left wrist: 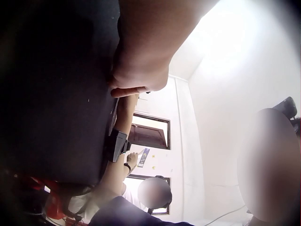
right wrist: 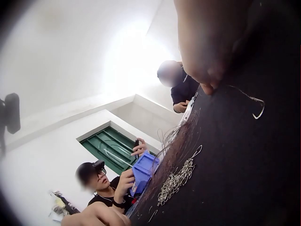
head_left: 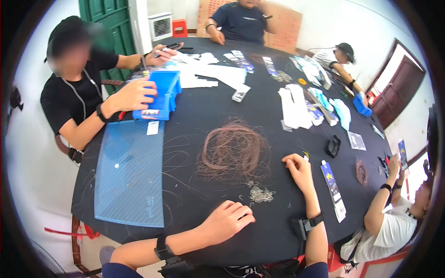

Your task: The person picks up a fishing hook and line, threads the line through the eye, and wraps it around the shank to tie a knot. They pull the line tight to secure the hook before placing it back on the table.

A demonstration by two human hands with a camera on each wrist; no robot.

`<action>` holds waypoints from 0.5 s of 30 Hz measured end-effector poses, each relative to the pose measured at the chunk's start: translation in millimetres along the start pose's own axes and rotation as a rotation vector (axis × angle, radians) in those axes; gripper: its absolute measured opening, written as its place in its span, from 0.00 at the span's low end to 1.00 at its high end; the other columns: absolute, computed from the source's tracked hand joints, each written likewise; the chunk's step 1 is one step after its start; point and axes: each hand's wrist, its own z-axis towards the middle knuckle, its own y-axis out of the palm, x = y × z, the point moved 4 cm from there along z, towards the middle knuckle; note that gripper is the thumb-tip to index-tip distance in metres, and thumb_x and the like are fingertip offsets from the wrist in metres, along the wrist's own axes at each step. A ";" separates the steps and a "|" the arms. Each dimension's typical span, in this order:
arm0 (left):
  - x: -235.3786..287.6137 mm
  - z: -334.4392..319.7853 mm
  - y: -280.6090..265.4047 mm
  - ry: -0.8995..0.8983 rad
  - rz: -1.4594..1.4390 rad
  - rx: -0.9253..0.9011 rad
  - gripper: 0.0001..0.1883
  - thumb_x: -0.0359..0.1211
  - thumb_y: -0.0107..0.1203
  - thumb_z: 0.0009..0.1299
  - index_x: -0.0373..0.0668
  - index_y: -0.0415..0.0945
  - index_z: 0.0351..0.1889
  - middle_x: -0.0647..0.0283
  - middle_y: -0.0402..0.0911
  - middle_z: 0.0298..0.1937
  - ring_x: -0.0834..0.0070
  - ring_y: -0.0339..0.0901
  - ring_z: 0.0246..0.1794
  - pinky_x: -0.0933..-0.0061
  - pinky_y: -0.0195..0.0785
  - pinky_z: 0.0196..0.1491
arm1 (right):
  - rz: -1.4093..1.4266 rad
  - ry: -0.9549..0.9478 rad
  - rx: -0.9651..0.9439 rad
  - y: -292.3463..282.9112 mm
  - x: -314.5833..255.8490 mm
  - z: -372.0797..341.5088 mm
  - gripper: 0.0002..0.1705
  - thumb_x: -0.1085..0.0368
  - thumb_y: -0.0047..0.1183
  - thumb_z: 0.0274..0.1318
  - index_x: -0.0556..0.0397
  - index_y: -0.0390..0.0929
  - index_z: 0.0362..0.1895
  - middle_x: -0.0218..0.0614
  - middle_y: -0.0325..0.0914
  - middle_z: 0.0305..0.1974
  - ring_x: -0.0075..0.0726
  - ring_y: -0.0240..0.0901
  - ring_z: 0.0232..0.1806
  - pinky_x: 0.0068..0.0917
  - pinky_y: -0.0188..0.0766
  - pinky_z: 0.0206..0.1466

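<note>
My left hand (head_left: 227,223) rests on the black table with loosely bent fingers and holds nothing visible. In the left wrist view one finger (left wrist: 129,92) of it lies low at the table surface. My right hand (head_left: 301,172) lies on the table to the right, fingers relaxed. Between and ahead of the hands is a small heap of silver fish hooks (head_left: 262,194), also seen in the right wrist view (right wrist: 178,181). A single hook (right wrist: 257,111) with a short line lies apart from the heap, near the right fingertips. Beyond sits a loose coil of thin brown line (head_left: 234,148).
A blue ruled mat (head_left: 130,173) lies at left, below a blue plastic bin (head_left: 162,95) that a person's hand touches. Right of my arm is a printed packet (head_left: 333,190). White papers (head_left: 294,106) and a black ring-shaped object (head_left: 333,146) lie farther off. Other people sit around.
</note>
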 end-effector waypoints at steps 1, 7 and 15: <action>-0.2 -0.4 0.4 -0.008 0.008 -0.013 0.10 0.27 0.58 0.60 0.48 0.78 0.40 0.73 0.76 0.42 0.76 0.74 0.44 0.70 0.64 0.50 | 0.005 -0.002 0.001 -0.1 0.0 -0.3 0.06 0.71 0.51 0.59 0.57 0.81 0.36 0.30 0.78 0.26 0.21 0.72 0.27 0.20 0.67 0.33; -1.3 -0.3 2.1 0.001 0.036 -0.034 0.09 0.27 0.58 0.61 0.49 0.79 0.39 0.74 0.77 0.41 0.77 0.75 0.41 0.72 0.64 0.48 | 0.016 0.020 -0.005 0.6 -1.8 -0.6 0.07 0.70 0.50 0.60 0.57 0.81 0.36 0.29 0.76 0.24 0.20 0.69 0.25 0.21 0.65 0.31; 1.7 0.2 -1.5 -0.013 0.017 -0.021 0.11 0.30 0.62 0.58 0.49 0.79 0.39 0.74 0.76 0.41 0.78 0.75 0.40 0.73 0.63 0.48 | 0.015 0.018 -0.006 1.8 2.4 -0.3 0.06 0.70 0.51 0.59 0.56 0.81 0.36 0.30 0.76 0.25 0.21 0.68 0.25 0.21 0.65 0.31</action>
